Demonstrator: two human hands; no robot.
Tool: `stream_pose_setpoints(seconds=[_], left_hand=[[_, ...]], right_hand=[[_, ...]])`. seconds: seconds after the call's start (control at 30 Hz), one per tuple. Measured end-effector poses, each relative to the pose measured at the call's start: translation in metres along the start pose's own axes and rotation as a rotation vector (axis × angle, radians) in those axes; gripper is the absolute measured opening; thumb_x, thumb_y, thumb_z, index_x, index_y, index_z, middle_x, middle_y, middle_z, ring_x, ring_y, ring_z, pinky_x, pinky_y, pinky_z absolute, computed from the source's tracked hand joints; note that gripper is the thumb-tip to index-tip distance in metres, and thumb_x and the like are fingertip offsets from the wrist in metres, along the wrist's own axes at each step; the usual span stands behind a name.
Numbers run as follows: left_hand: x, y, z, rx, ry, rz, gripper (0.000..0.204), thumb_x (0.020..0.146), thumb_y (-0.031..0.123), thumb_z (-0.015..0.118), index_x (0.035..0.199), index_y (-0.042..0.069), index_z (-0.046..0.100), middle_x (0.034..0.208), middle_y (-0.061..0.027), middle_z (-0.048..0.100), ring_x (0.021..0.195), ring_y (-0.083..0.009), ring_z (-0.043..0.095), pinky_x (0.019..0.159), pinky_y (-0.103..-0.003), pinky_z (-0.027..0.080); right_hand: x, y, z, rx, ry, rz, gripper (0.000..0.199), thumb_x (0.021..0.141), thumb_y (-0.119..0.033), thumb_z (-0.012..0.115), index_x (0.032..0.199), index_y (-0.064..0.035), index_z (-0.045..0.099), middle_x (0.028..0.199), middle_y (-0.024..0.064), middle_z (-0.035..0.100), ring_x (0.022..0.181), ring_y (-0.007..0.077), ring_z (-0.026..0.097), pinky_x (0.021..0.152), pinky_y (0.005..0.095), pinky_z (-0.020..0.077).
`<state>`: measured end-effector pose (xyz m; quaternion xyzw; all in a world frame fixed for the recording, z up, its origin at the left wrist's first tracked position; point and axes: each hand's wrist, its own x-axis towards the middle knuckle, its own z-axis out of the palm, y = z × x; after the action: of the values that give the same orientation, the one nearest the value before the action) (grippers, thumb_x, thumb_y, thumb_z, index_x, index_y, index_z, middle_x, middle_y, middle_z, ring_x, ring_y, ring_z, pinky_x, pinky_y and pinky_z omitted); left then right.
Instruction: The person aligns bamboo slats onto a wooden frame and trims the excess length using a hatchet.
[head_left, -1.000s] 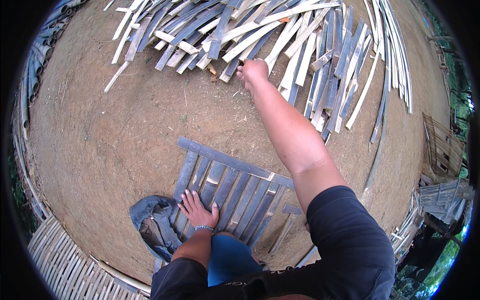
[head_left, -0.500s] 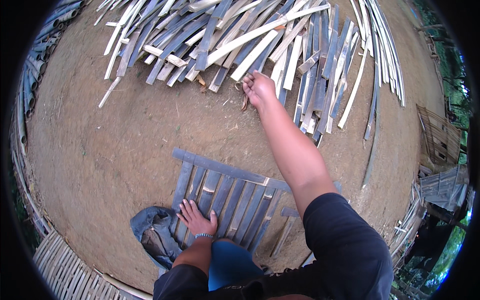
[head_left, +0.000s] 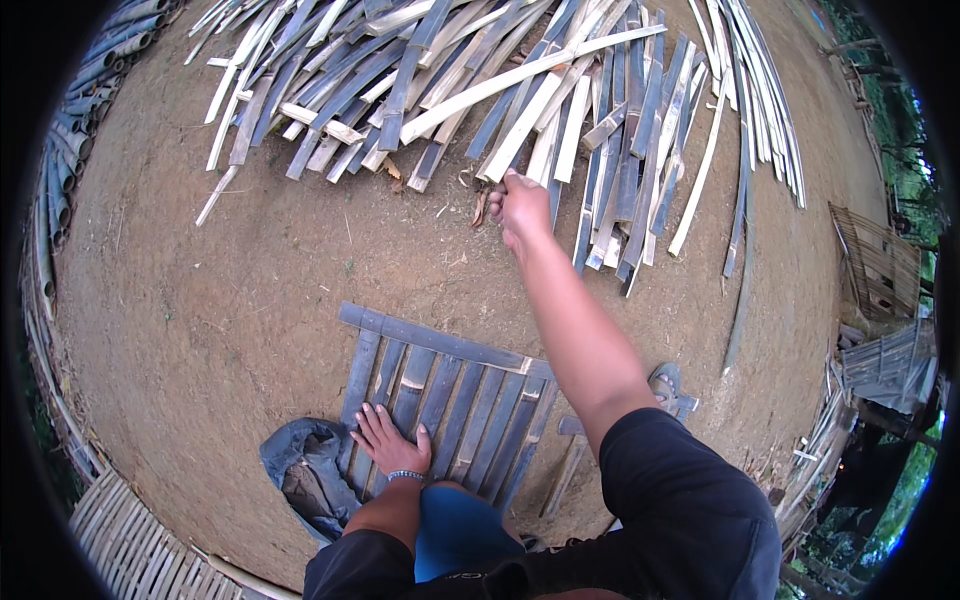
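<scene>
A knee in bright blue cloth (head_left: 462,535) shows at the near edge, beside the near end of a slatted panel of dark split bamboo (head_left: 430,336) that lies in the near middle. Left of the panel, just beside it, sits a crumpled black plastic bag (head_left: 312,470), its mouth open. Farther left at the near rim is a pale slatted bamboo platform (head_left: 130,540).

The left hand (head_left: 392,440), a beaded bracelet (head_left: 405,474) at its wrist, rests palm down on the panel's left slats, fingers spread wide. Right of the panel lies a T-shaped wooden piece (head_left: 564,472), and beyond it a sandalled foot (head_left: 665,380).

The right hand (head_left: 525,208) reaches out to the far middle, fingers curled narrow at the near ends of the strips; whether it grips one I cannot tell. A brown dry leaf (head_left: 480,208) lies just left of it. Beyond spreads a broad heap of dark and pale split bamboo strips (head_left: 400,80). Dark round bamboo poles (head_left: 68,150) are stacked at the far left.
</scene>
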<state>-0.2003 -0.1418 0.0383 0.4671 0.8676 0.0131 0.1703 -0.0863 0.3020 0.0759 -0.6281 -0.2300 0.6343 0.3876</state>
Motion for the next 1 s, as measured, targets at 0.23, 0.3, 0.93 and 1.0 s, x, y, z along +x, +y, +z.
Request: stream_pose_setpoints(seconds=[0.23, 0.3, 0.93, 1.0], left_hand=[[0.000, 0.000, 0.002, -0.011, 0.005, 0.006, 0.092, 0.082, 0.048, 0.064, 0.152, -0.007, 0.040, 0.166, -0.0248, 0.026, 0.157, -0.0435, 0.014, 0.127, -0.062, 0.004], [0.000, 0.000, 0.001, -0.011, -0.007, -0.001, 0.092, 0.082, 0.047, 0.064, 0.152, -0.007, 0.040, 0.167, -0.0244, 0.026, 0.157, -0.0432, 0.013, 0.127, -0.062, 0.003], [-0.003, -0.004, 0.002, -0.028, -0.023, -0.007, 0.094, 0.084, 0.045, 0.067, 0.155, -0.005, 0.033, 0.167, -0.0249, 0.023, 0.158, -0.0430, 0.012, 0.125, -0.063, 0.002], [-0.003, -0.003, 0.003, -0.038, -0.019, -0.011, 0.093, 0.083, 0.045, 0.067, 0.155, -0.004, 0.033, 0.167, -0.0250, 0.024, 0.157, -0.0427, 0.013, 0.125, -0.063, 0.003]], right_hand=[[-0.053, 0.028, -0.023, -0.048, 0.001, 0.000, 0.021, 0.109, -0.022, 0.052, 0.104, -0.0019, 0.056, 0.085, 0.0036, 0.057, 0.070, 0.0131, 0.056, 0.061, 0.0292, 0.0488], [-0.062, 0.035, -0.050, 0.106, 0.018, -0.007, 0.024, 0.110, -0.023, 0.052, 0.113, 0.0006, 0.056, 0.085, 0.0038, 0.058, 0.070, 0.0127, 0.058, 0.062, 0.0286, 0.0505], [-0.163, 0.044, -0.031, -0.425, -0.290, 0.113, 0.058, 0.105, -0.024, 0.059, 0.154, -0.0001, 0.037, 0.106, 0.0107, 0.064, 0.081, 0.0139, 0.062, 0.070, 0.0288, 0.0526], [-0.141, 0.045, -0.008, -0.674, -0.534, 0.012, 0.059, 0.104, -0.026, 0.062, 0.152, -0.0014, 0.041, 0.117, 0.0133, 0.065, 0.095, 0.0184, 0.067, 0.081, 0.0329, 0.0559]])
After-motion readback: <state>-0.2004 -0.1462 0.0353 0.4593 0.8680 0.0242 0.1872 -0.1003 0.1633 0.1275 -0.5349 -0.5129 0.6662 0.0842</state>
